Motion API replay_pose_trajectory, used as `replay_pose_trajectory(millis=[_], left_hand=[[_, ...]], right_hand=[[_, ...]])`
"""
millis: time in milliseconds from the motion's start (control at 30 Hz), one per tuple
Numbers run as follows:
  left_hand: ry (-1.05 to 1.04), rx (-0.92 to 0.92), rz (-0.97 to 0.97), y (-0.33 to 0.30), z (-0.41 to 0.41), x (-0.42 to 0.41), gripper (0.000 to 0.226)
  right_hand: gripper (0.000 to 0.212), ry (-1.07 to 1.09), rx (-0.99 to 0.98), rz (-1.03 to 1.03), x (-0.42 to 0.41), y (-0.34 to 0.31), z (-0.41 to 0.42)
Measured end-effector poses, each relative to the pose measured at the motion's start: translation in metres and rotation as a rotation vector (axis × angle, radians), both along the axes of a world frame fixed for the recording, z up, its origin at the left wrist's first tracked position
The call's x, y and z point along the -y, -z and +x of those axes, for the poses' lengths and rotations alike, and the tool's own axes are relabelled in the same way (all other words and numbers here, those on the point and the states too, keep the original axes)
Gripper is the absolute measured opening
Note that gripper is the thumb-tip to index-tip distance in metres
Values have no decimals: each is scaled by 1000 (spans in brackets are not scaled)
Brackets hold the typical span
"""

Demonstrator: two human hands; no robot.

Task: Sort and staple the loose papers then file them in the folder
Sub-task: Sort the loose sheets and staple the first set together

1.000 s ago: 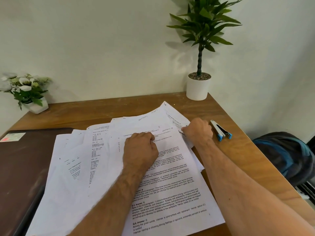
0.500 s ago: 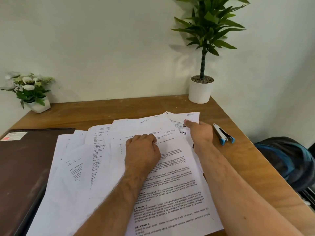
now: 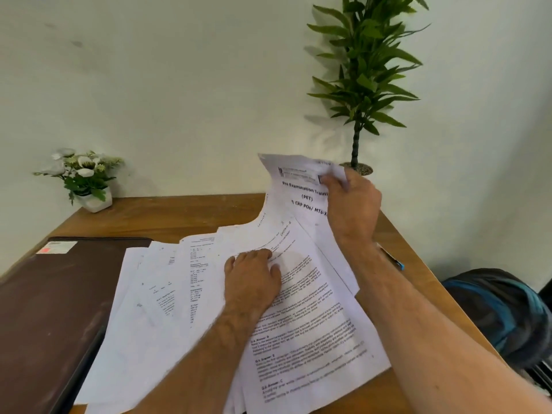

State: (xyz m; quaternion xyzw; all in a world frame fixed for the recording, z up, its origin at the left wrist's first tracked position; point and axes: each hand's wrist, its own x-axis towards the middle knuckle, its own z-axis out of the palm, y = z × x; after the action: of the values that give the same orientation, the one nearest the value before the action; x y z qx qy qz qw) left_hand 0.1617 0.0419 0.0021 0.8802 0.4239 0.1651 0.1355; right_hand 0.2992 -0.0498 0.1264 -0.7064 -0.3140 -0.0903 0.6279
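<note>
The right hand point(image 3: 351, 204) pinches the top corner of a printed sheet point(image 3: 301, 192), thumb on the front and fingers curled behind, so the sheet's upper end lifts off the desk and curls while its lower end stays tucked among the others. The left hand point(image 3: 254, 279) presses knuckles-up on the loose papers point(image 3: 298, 324), fingers bent under against the top page. Those papers fan out left and toward the person from that hand, overlapping untidily. Just beyond the right wrist, a blue-tipped stapler point(image 3: 398, 264) peeks out, mostly hidden by the forearm. Left of the fanned pages lies a closed dark brown folder point(image 3: 53, 309) on the wooden desk point(image 3: 179, 216). Past the lifted sheet stands a tall potted plant point(image 3: 364, 85); far left, a small flower pot point(image 3: 86, 177).
</note>
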Motion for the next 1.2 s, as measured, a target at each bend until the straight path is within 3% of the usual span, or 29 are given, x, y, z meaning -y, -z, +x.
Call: replay_pose_trajectory(millis=[200,400,500,600,733,800,900,1067,1200], left_hand=[[4,-25,-54,-5,-17,4,54],[-42,181,-94,-38,-44,11,51],[-62,419,-181,-58,-61,11,58],[-48,769,-272,-81,-81,19,71],[7,1214,-577,-105,-104,19,71],[112,1206,-790,-111,-114,17,65],[174,1084,-973,-112,-122,19,37],[3,1167,-880,-90,-108,24,13],[-98,1109,-857,-56,-99,25,13]], right_hand=[[23,-19,219,118,7,-34,-15],[23,-81,314,187,21,-75,-37],[21,-160,336,227,32,-89,-54],[19,-240,296,282,45,-98,-70],[2,-176,117,139,61,-103,-75],[9,-245,-28,27,67,-94,-72],[6,-342,-166,-160,71,-68,-69],[18,-350,-80,-439,68,-18,-62],[61,-238,-40,-553,61,25,-60]])
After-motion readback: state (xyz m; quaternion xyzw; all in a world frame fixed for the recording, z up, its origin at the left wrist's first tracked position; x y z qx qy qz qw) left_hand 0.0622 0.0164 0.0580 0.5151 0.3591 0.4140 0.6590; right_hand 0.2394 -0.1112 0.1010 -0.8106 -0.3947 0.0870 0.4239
